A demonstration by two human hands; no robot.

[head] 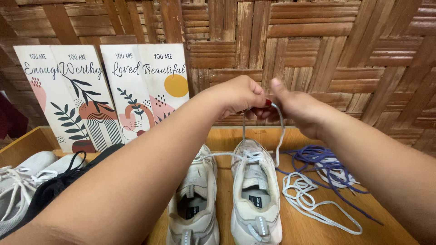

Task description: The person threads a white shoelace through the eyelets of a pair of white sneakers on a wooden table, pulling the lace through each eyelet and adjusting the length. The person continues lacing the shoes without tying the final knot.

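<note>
On the wooden table (313, 229) stand two cream sneakers; from the right sneaker (255, 195) a grey lace (278, 136) rises. The left hand (240, 95) and right hand (297, 109) pinch it above the shoe, seemingly between thumb and fingertips.

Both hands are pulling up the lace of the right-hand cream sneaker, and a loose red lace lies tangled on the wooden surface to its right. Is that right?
Not quite. The head view shows the tangled loose lace is purple-blue, not red; a white lace lies beside it. The rest holds: the left hand and right hand pull up the lace of the right-hand cream sneaker on the wooden surface.
</note>
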